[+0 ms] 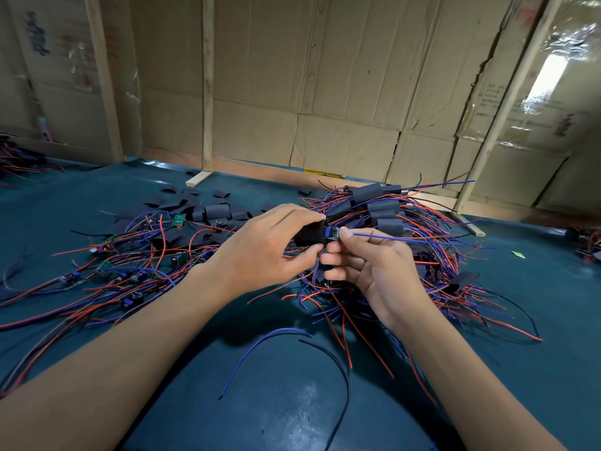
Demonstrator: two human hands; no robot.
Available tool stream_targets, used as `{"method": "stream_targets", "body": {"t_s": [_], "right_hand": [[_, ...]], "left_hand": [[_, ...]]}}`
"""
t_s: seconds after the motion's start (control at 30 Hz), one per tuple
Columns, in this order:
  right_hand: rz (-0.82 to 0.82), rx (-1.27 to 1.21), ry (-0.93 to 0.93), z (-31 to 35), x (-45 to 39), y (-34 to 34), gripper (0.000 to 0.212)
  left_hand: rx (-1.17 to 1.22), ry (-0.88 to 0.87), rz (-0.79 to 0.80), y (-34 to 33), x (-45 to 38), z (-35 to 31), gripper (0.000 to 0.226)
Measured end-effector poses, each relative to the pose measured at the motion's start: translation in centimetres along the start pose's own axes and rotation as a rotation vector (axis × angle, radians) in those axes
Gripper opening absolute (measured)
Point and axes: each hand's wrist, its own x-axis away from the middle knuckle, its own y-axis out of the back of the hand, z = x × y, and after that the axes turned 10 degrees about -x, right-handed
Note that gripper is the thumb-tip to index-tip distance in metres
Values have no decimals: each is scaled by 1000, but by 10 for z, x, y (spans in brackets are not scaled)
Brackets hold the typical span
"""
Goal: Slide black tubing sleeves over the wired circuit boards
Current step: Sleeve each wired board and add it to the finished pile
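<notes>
My left hand (270, 245) grips a black tubing sleeve (309, 237) between thumb and fingers above the table. A small circuit board (332, 234) sticks partly out of the sleeve's right end. My right hand (367, 262) pinches that board's end, and a blue wire (406, 238) runs off to the right from it. Bare wired boards (130, 275) with red and blue leads lie spread to the left. Sleeved boards (380, 206) are piled behind my hands, to the right.
Loose empty black sleeves (208, 209) lie scattered at the back centre of the dark green table (276, 402). Stray blue, red and black wires (292, 333) lie between my forearms. Cardboard walls (325, 92) on wooden posts close the far edge.
</notes>
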Motion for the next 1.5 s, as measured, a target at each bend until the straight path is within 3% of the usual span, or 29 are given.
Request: {"method": "stream_targets", "body": {"t_s": [0.17, 0.43, 0.8, 0.97, 1.23, 1.4, 1.5], "right_hand": [[11, -5, -3, -2, -1, 2, 10], [6, 170, 242, -9, -3, 5, 9], [-14, 241, 205, -17, -3, 3, 7], [-36, 580, 324, -44, -5, 4, 8], [138, 793, 333, -61, -4, 5, 14], [165, 818, 338, -58, -3, 8, 14], [185, 837, 307, -57, -4, 8, 15]], "left_hand": [[27, -2, 22, 3, 0, 0, 35], [-13, -54, 26, 1, -2, -4, 35], [-64, -29, -10, 2, -10, 2, 25], [-88, 160, -56, 18, -49, 15, 23], [-6, 62, 303, -31, -147, -30, 24], [-4, 67, 646, -61, -163, -40, 43], [39, 77, 602, -66, -154, -34, 41]]}}
